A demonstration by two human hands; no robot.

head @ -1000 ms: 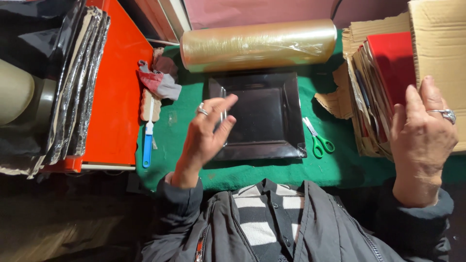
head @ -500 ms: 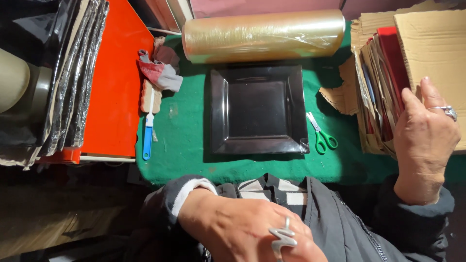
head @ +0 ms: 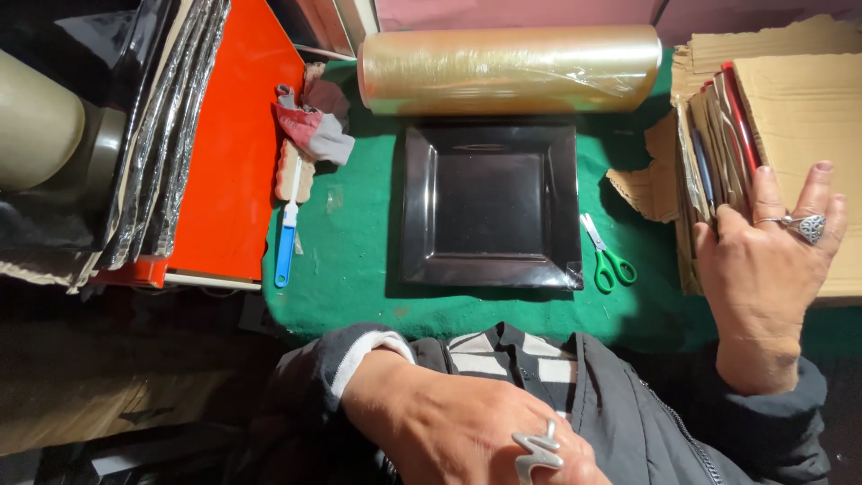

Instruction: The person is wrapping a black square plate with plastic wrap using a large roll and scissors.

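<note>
While green table (head: pixel 359 296) bears all, clear film roll (head: pixel 509 69) lies behind black square tray (head: pixel 489 207). My right hand (head: pixel 772 269) rests flat, fingers spread, on cardboard stack (head: pixel 790 117) at right. My left hand (head: pixel 467 431) low at jacket, grip unclear. Green scissors (head: pixel 608 258) beside tray.

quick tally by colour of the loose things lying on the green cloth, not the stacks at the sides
Black: 1, the square plate
Green: 1, the scissors
Blue: 1, the brush
Clear: 1, the film roll
Red and grey: 1, the rag
Total: 5
</note>
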